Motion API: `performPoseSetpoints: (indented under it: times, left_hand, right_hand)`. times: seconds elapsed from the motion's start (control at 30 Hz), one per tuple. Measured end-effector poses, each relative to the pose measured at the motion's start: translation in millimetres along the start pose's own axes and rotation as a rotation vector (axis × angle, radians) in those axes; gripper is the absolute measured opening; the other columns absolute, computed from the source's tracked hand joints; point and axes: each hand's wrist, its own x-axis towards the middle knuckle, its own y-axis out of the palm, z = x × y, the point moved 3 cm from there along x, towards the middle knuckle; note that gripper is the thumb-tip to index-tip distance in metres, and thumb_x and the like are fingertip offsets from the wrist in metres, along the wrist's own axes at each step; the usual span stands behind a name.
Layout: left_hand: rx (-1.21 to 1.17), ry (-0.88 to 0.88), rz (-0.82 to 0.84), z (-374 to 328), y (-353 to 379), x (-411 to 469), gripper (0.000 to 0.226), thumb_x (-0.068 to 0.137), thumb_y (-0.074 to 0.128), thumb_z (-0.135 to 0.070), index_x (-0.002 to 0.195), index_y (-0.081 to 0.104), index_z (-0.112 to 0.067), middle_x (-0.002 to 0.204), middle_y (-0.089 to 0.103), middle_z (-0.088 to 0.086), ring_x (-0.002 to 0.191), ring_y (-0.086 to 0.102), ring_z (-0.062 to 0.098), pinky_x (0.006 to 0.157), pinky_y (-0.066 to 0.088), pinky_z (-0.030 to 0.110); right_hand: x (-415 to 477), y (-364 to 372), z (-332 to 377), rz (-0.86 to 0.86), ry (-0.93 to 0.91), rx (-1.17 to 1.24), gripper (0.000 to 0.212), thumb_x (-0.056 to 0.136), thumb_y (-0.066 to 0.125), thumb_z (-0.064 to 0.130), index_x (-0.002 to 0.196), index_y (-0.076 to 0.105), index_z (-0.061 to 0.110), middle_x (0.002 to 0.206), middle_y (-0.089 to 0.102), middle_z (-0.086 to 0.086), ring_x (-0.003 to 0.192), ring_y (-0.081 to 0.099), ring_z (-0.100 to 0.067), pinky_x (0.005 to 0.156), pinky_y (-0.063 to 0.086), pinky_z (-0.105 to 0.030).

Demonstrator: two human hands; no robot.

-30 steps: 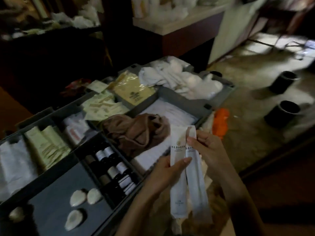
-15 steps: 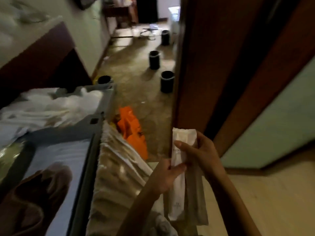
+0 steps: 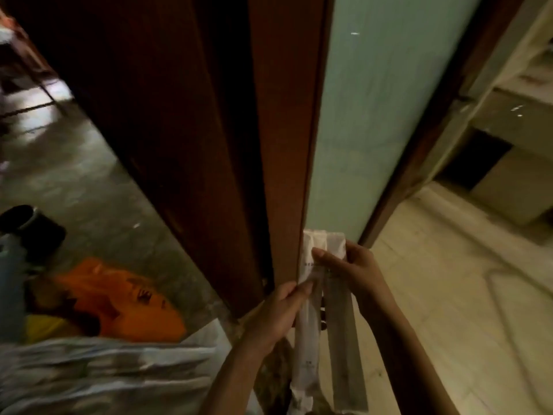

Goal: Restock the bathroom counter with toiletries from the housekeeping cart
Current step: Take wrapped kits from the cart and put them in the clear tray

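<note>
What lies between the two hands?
In the head view, two long white packets hang side by side, held by the left hand and the right hand.

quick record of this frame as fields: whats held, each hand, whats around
held: two long white packets, side by side, roughly upright
left hand: pinches the packets at mid-length
right hand: grips the packets near the top, thumb across the front
ahead: brown door frame, frosted glass panel
floor, left side: orange bag, black bin

A black bin [image 3: 33, 232] stands on the mottled grey floor [image 3: 89, 181], left of the pale tiled floor [image 3: 449, 295].
</note>
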Motion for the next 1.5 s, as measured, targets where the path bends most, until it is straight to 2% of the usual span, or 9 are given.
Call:
performPoseSetpoints:
  times: [0.1, 0.27, 0.4, 0.5, 0.6, 0.8, 1.0, 1.17, 1.5]
  left_hand:
    - [0.026, 0.029, 0.112, -24, 29, 30, 0.019, 0.094, 0.048, -0.042, 0.092, 0.059, -0.028, 0.096, 0.063, 0.006, 0.09, 0.062, 0.021, 0.087, 0.049, 0.037]
    - [0.002, 0.038, 0.237, -45, 86, 67, 0.052, 0.071, 0.061, -0.063, 0.095, 0.069, -0.018, 0.094, 0.074, 0.009, 0.092, 0.069, 0.032, 0.088, 0.054, 0.051]
    - [0.013, 0.03, 0.357, -53, 120, 90, 0.037, 0.086, 0.052, -0.046, 0.099, 0.068, -0.015, 0.09, 0.074, 0.005, 0.088, 0.07, 0.025, 0.084, 0.057, 0.045]
    - [0.031, 0.053, 0.437, -60, 138, 102, 0.034, 0.089, 0.05, -0.04, 0.095, 0.069, -0.013, 0.086, 0.073, 0.006, 0.078, 0.07, 0.019, 0.076, 0.058, 0.038]
    - [0.059, 0.02, 0.503, -62, 151, 112, 0.027, 0.095, 0.049, -0.033, 0.091, 0.068, -0.014, 0.075, 0.072, -0.001, 0.068, 0.068, 0.01, 0.062, 0.056, 0.028]
    - [0.168, 0.045, 0.582, -75, 175, 141, 0.03, 0.095, 0.051, -0.04, 0.088, 0.069, -0.017, 0.08, 0.075, -0.001, 0.078, 0.07, 0.012, 0.073, 0.052, 0.028]
    - [0.219, 0.105, 0.703, -104, 192, 192, 0.016, 0.086, 0.063, -0.032, 0.096, 0.068, -0.021, 0.092, 0.075, 0.0, 0.089, 0.071, 0.019, 0.082, 0.057, 0.035]
    - [0.123, 0.131, 0.648, -141, 201, 251, 0.023, 0.083, 0.065, -0.03, 0.101, 0.069, -0.016, 0.096, 0.075, 0.006, 0.094, 0.07, 0.027, 0.089, 0.053, 0.052]
    - [0.142, 0.052, 0.729, -168, 224, 330, 0.035, 0.075, 0.071, -0.032, 0.106, 0.068, -0.019, 0.096, 0.075, 0.002, 0.095, 0.071, 0.022, 0.079, 0.057, 0.038]
  right_hand:
    - [11, -41, 4, -0.091, 0.005, 0.029, 0.014, 0.084, 0.071, 0.02, 0.097, 0.07, 0.015, 0.086, 0.075, 0.001, 0.078, 0.071, -0.011, 0.064, 0.054, -0.022]
    - [17, -104, 14, -0.247, -0.009, 0.14, 0.022, 0.088, 0.064, 0.025, 0.102, 0.07, 0.009, 0.091, 0.075, -0.01, 0.084, 0.071, -0.026, 0.073, 0.059, -0.039]
    - [18, -134, 12, -0.374, 0.003, 0.205, 0.025, 0.092, 0.057, 0.037, 0.097, 0.072, 0.018, 0.088, 0.073, -0.01, 0.085, 0.069, -0.03, 0.082, 0.056, -0.054]
    - [19, -150, 10, -0.441, 0.013, 0.266, 0.039, 0.095, 0.046, 0.049, 0.093, 0.073, 0.022, 0.088, 0.072, -0.011, 0.087, 0.069, -0.033, 0.081, 0.056, -0.05]
    - [24, -165, 9, -0.457, -0.019, 0.416, 0.042, 0.1, 0.035, 0.042, 0.1, 0.07, 0.019, 0.089, 0.075, -0.006, 0.08, 0.071, -0.02, 0.073, 0.058, -0.035]
    - [43, -191, 10, -0.562, -0.114, 0.476, 0.035, 0.105, 0.025, 0.036, 0.11, 0.059, 0.03, 0.092, 0.075, 0.012, 0.085, 0.071, -0.007, 0.065, 0.056, -0.021]
    - [79, -213, 22, -0.735, -0.177, 0.327, 0.028, 0.103, 0.037, 0.032, 0.107, 0.064, 0.028, 0.082, 0.074, 0.014, 0.074, 0.07, -0.003, 0.058, 0.053, -0.017]
    - [121, -223, 37, -0.696, -0.161, 0.245, 0.017, 0.091, 0.057, 0.027, 0.103, 0.069, 0.022, 0.096, 0.074, 0.004, 0.092, 0.07, -0.014, 0.075, 0.057, -0.027]
    - [173, -243, 22, -0.874, -0.035, 0.203, 0.02, 0.086, 0.065, 0.028, 0.103, 0.07, 0.018, 0.096, 0.075, 0.004, 0.089, 0.071, -0.01, 0.069, 0.056, -0.021]
